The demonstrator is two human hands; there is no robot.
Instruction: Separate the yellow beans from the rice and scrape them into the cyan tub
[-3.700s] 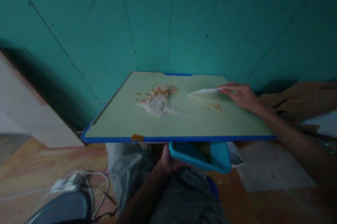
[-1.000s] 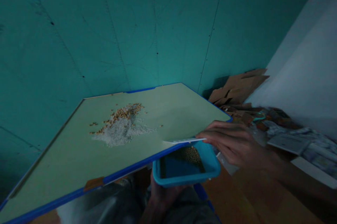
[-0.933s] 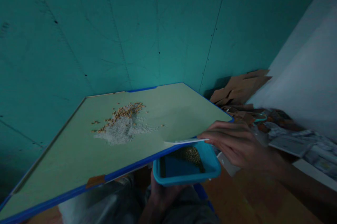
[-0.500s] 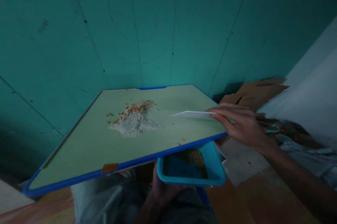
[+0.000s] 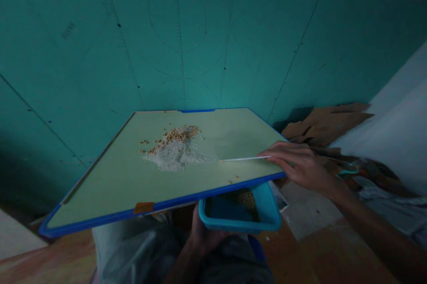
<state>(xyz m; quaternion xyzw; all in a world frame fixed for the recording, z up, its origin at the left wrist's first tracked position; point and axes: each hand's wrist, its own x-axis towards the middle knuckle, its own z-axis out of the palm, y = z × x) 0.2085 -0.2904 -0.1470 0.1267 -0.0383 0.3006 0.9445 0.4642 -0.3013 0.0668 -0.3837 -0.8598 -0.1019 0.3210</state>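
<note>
A teal wall (image 5: 213, 34) fills the space beyond the fingers. Under them lies a pale green board (image 5: 110, 186) with a blue rim, its near edge tilted down toward the person's lap. On the board, well to the left of the right fingertips, sits a heap of white grains (image 5: 175, 159) with a cluster of yellow-brown seeds (image 5: 178, 133) along its far side; the two touch and mix at the border.

Below the board's near edge, just under the right fingers, hangs a blue tray (image 5: 267, 217) with a small pile of seeds in its far corner. The left hand (image 5: 203, 237) grips the tray's left wall from beneath, fingers curled around it; the fingertips themselves are hidden.

The right hand (image 5: 300, 166) pinches a thin white card (image 5: 245, 158) between thumb and fingers. The card lies nearly flat over the board, its free end pointing left toward the grain heap yet apart from it.

A few stray seeds (image 5: 233, 179) lie on the board by the blue rim, just below and left of the right fingertips.

To the right of the right hand, brown cardboard pieces (image 5: 327, 119) lean by the wall.
</note>
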